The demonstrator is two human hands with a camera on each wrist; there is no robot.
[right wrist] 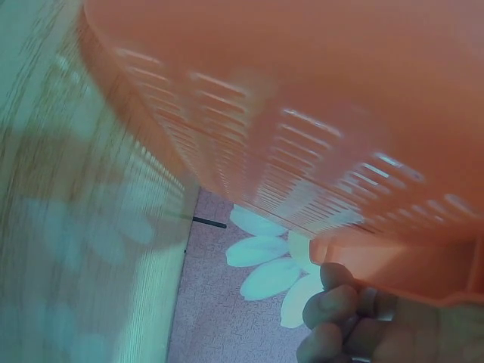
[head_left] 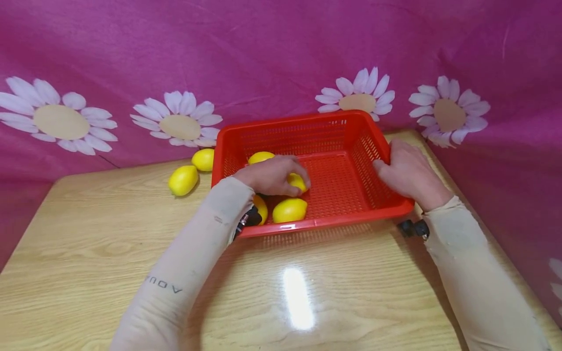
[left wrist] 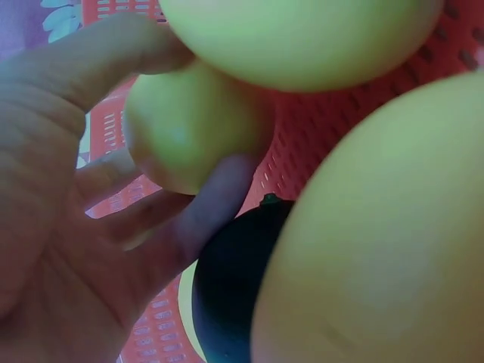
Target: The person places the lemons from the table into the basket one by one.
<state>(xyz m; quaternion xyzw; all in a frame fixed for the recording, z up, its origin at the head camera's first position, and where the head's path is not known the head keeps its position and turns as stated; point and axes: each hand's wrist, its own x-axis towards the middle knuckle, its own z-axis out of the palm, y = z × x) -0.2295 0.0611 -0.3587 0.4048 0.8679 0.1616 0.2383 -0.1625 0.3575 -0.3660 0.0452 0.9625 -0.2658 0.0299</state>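
A red plastic basket (head_left: 347,222) with slotted walls lies on the table, several lemons gathered in its left part. Inside it my left hand (head_left: 274,174) curls its thumb and fingers around one lemon (head_left: 296,182). Nearer the front wall lies another lemon (head_left: 290,210), and one more (head_left: 261,157) shows behind the hand. In the left wrist view a dark, smooth, round object (left wrist: 234,280) with a small green tip sits below the held lemon, partly hidden by a big yellow lemon. My right hand (head_left: 406,170) grips the basket's right rim, thumb inside and fingers beneath the lip.
Two lemons, a nearer one (head_left: 183,180) and a farther one (head_left: 203,160), lie on the wooden table (head_left: 131,243) left of the basket. A pink cloth (head_left: 263,58) with white daisies hangs behind the table and along its right side.
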